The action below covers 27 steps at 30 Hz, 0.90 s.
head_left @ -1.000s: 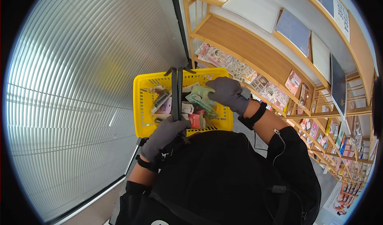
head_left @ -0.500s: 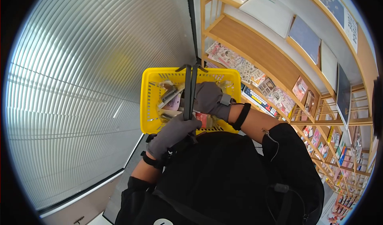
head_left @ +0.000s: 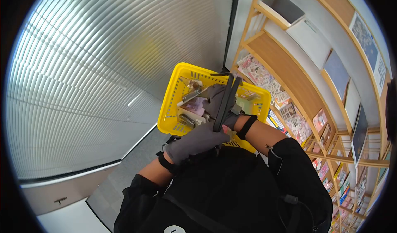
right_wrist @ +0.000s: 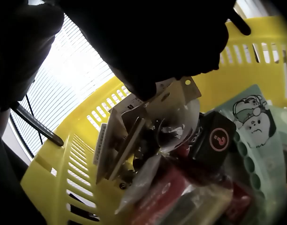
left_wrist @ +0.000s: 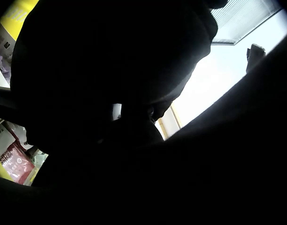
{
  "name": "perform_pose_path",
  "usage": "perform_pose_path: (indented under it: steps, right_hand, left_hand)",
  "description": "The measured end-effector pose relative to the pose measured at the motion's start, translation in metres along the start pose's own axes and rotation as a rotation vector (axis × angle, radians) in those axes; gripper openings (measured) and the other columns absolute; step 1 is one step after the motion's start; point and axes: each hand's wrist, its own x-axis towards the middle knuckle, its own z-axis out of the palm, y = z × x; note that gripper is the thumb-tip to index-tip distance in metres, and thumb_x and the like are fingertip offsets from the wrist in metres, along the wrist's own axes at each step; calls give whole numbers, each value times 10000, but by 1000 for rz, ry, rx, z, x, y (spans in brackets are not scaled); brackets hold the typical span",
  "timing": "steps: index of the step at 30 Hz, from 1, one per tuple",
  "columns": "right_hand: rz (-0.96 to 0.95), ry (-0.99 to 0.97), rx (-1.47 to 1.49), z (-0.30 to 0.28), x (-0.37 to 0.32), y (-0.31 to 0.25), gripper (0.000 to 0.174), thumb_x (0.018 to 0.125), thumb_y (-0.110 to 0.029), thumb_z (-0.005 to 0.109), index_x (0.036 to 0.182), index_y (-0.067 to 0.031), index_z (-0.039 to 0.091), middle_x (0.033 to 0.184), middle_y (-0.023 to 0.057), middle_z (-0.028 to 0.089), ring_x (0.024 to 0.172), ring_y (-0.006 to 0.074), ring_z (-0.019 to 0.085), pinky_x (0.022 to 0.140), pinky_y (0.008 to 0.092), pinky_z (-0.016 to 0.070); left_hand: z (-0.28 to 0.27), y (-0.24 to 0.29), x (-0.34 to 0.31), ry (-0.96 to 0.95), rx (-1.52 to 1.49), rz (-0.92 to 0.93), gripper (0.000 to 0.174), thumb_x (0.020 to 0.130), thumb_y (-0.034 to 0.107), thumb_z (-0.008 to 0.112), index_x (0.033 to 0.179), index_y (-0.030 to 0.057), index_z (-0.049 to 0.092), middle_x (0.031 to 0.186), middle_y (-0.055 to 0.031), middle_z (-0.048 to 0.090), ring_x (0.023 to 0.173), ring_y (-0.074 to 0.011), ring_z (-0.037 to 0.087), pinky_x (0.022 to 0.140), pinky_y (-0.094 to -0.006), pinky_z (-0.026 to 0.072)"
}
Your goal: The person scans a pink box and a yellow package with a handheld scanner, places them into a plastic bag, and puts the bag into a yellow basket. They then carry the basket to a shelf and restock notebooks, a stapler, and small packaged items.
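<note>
In the head view, a yellow shopping basket (head_left: 167,117) hangs in front of the body, its black handles (head_left: 225,102) raised together. My gloved left hand (head_left: 196,142) grips these handles near their middle. My gloved right hand (head_left: 215,100) reaches down inside, behind the handles, over packaged goods. Seen from the right wrist, its dark fingers are right at a card package (right_wrist: 185,96) with a hang hole; whether they pinch it, I cannot tell. Around it lie a black box (right_wrist: 216,140) with a pink circle, a red packet (right_wrist: 162,192) and a green cartoon-printed package (right_wrist: 253,122).
A ribbed, shiny wall panel (head_left: 103,67) stands close on the left. On the right rise wooden shelves (head_left: 285,63) bearing notebooks, sticker sheets (head_left: 264,78) and a keyboard (head_left: 278,121). Grey floor (head_left: 124,171) shows at lower left.
The right hand, earlier at the basket's right side with the green package, has moved left and down among the goods. The basket has shifted right in view and turned; the left hand keeps its grip.
</note>
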Motion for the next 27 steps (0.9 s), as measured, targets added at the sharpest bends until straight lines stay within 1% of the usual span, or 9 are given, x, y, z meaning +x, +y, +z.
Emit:
perform_pose_path:
  steps: [3, 8, 12, 15, 16, 19, 20, 23, 27]
  right_hand:
    - [-217, -70, -11, -10, 15, 1, 246, 758, -254, 784, 898, -80, 681, 858, 122, 639, 817, 366, 672, 727, 506, 536]
    - [-354, -175, -139, -7, 29, -12, 188, 769, -184, 767, 912, -91, 688, 900, 109, 669, 862, 334, 682, 731, 487, 539]
    - [-417, -299, -92, -13, 31, -19, 303, 766, -191, 769, 1051, -99, 721, 981, 96, 705, 924, 311, 688, 764, 470, 542]
    - [-498, -40, 110, -14, 35, -26, 511, 796, -208, 756, 1293, -97, 706, 1107, 122, 727, 969, 325, 693, 805, 484, 540]
    - [-498, -37, 107, -10, 33, -23, 511, 796, -208, 756, 1293, -97, 706, 1107, 122, 727, 969, 325, 693, 805, 484, 540]
    - [-484, -261, -144, 8, 32, -11, 669, 841, -285, 750, 1467, -89, 625, 1204, 155, 714, 1018, 353, 690, 868, 499, 540]
    - [-482, -259, -145, 12, 28, -8, 669, 841, -285, 750, 1467, -89, 625, 1204, 155, 714, 1018, 353, 690, 868, 499, 540]
    - [-299, -594, -20, 3, 24, -13, 707, 873, -362, 741, 1501, -71, 598, 1273, 184, 697, 1083, 379, 689, 925, 520, 539]
    - [-149, -577, -1, 8, 21, -12, 739, 874, -395, 742, 1511, -56, 583, 1237, 193, 711, 1104, 370, 702, 933, 515, 549]
  left_hand:
    - [-3, -4, -1, 23, 63, 20, 322, 958, 331, 759, 1071, 38, 688, 872, -32, 696, 779, -135, 693, 722, -302, 567]
    - [-3, -10, -3, 33, 55, 42, 315, 937, 342, 760, 1048, 55, 694, 892, -33, 703, 819, -127, 676, 769, -306, 557]
    - [-7, -9, -10, 65, 97, 26, 335, 950, 359, 751, 1057, 48, 687, 905, -40, 706, 813, -135, 684, 762, -305, 563]
    - [-8, -4, -13, 38, 73, -13, 353, 955, 372, 748, 1073, 45, 681, 909, -45, 707, 815, -138, 690, 762, -307, 568]
    - [-9, -3, -14, 25, 62, -30, 363, 958, 378, 746, 1081, 44, 677, 911, -47, 707, 817, -139, 694, 762, -307, 571]
    - [-10, -9, -9, 28, 104, -4, 382, 961, 387, 746, 1102, 40, 673, 907, -51, 708, 811, -143, 702, 757, -311, 576]
    - [-9, -11, -9, 28, 122, 2, 391, 962, 392, 746, 1112, 38, 671, 904, -53, 708, 808, -144, 706, 755, -312, 579]
    - [-6, -3, -15, 28, 81, -7, 398, 950, 390, 752, 1101, 26, 696, 867, -64, 716, 791, -160, 715, 738, -322, 575]
    - [-5, -4, -11, 20, 79, 15, 391, 953, 390, 756, 1094, 32, 687, 871, -58, 711, 779, -158, 713, 727, -324, 578]
